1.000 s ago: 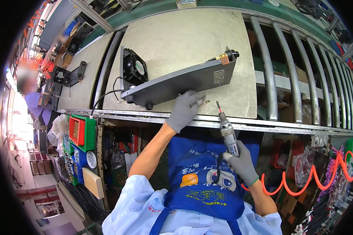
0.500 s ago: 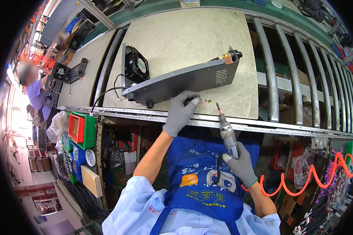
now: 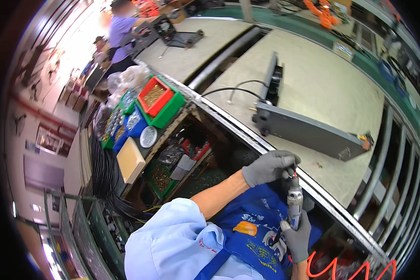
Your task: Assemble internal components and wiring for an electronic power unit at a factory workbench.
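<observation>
My right hand [image 3: 297,237], in a grey glove, is wrapped round a silver air screwdriver [image 3: 294,205] held upright in front of my apron. At its bit my gloved left hand [image 3: 270,168] pinches with thumb and fingers. Whatever lies between those fingertips is too small to make out. Beyond both hands, a dark grey metal panel [image 3: 308,129] stands on edge on the bench, with black knobs at its left end. A black fan [image 3: 275,84] is fixed to an upright plate behind that end. Several tiny bits [image 3: 317,164] lie on the bench near the panel.
Left of me are a red bin [image 3: 155,97] of brass-coloured screws inside a green bin [image 3: 172,113], and a white round tub [image 3: 148,136]. Metal rollers [image 3: 382,163] run along the right. A co-worker in purple [image 3: 121,32] stands at the far left. An orange coiled hose [image 3: 354,270] hangs lower right.
My view has turned to the left. My left hand has left the bench beside the panel and come to the screwdriver's bit. The right hand still holds the screwdriver.
</observation>
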The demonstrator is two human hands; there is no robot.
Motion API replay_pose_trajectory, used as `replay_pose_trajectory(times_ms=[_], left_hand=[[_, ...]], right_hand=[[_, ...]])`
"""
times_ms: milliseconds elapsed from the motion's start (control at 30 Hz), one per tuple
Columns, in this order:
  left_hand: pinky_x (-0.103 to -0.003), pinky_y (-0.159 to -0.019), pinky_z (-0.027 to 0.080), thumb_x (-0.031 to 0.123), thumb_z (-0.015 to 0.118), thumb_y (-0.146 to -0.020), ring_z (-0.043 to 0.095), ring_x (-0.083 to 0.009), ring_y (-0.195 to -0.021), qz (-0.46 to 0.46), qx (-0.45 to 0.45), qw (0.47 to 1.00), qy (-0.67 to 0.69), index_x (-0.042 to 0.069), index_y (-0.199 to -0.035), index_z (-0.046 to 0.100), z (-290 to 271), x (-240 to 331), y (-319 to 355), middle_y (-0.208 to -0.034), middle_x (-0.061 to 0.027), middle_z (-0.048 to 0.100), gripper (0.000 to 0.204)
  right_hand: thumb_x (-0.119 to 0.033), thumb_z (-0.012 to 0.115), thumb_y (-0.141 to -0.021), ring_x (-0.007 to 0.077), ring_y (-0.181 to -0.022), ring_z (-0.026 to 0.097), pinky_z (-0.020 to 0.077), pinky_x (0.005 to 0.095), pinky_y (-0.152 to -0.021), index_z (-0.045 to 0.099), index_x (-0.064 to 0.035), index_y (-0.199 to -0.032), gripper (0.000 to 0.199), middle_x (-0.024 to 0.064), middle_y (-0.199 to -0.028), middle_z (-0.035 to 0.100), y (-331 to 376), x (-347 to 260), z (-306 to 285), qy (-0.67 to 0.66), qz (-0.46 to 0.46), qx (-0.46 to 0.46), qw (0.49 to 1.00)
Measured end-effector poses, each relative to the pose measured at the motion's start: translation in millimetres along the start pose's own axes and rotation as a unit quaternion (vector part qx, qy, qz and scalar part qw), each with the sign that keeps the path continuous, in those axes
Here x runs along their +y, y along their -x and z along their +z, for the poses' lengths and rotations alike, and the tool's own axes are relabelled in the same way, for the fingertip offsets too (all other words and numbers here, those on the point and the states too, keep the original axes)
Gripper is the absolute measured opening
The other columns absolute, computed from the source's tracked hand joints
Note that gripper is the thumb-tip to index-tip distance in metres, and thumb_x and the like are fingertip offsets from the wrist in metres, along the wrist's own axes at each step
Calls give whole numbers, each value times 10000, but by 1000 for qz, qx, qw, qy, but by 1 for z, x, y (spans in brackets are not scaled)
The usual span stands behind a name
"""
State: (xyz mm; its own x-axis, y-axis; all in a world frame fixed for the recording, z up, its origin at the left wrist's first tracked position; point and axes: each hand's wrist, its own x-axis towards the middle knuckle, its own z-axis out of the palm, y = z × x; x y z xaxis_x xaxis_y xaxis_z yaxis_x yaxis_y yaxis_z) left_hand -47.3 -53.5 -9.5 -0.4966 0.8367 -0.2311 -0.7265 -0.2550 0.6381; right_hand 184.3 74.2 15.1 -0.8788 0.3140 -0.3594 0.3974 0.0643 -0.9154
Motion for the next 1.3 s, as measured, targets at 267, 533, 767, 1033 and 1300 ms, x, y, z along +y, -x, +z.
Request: replay_pose_trajectory(times_ms=[267, 533, 767, 1033, 1300], left_hand=[[-227, -653, 546, 152, 641, -995, 693, -135, -794, 40, 8, 997, -64, -45, -1174, 655, -26, 24, 31, -938, -77, 691, 266], [-212, -572, 480, 248, 621, -993, 606, -80, -673, 125, 164, 976, -77, -3, -1150, 706, -26, 46, 79, -850, -29, 665, 308], [-353, -814, 563, 307, 683, -914, 699, -205, -899, 234, 326, 660, -635, 62, -1155, 726, -73, 170, 138, -993, -96, 738, 346], [-435, -858, 546, 309, 613, -901, 716, -337, -968, 249, 662, 197, -678, 146, -1093, 753, -317, 452, 270, -1036, -178, 737, 288], [-379, -904, 535, 338, 648, -884, 692, -259, -994, 65, 545, 271, -791, 149, -1055, 764, -377, 525, 282, -1070, -92, 747, 280]], right_hand=[[-55, 703, -787, 101, -599, 573, 459, 247, -509, 565, -22, -1087, 332, 51, -842, 588, -15, -27, 7, -89, 106, -123, 983], [-57, 728, -800, 115, -555, 583, 470, 244, -467, 509, -16, -1118, 388, 77, -851, 592, -36, -43, 49, -111, 106, -215, 964], [19, 660, -765, 162, -710, 687, 550, 255, -563, 493, 11, -1211, 477, 124, -1013, 648, -49, -23, 74, -68, 3, -190, 979], [-71, 757, -737, 118, -769, 616, 523, 279, -710, 579, -28, -1098, 405, 55, -898, 645, -47, -25, 66, -29, 44, -117, 992], [-49, 729, -732, 115, -690, 601, 507, 276, -634, 578, -18, -1065, 367, 49, -853, 629, -39, -19, 65, -20, 31, -47, 998]])
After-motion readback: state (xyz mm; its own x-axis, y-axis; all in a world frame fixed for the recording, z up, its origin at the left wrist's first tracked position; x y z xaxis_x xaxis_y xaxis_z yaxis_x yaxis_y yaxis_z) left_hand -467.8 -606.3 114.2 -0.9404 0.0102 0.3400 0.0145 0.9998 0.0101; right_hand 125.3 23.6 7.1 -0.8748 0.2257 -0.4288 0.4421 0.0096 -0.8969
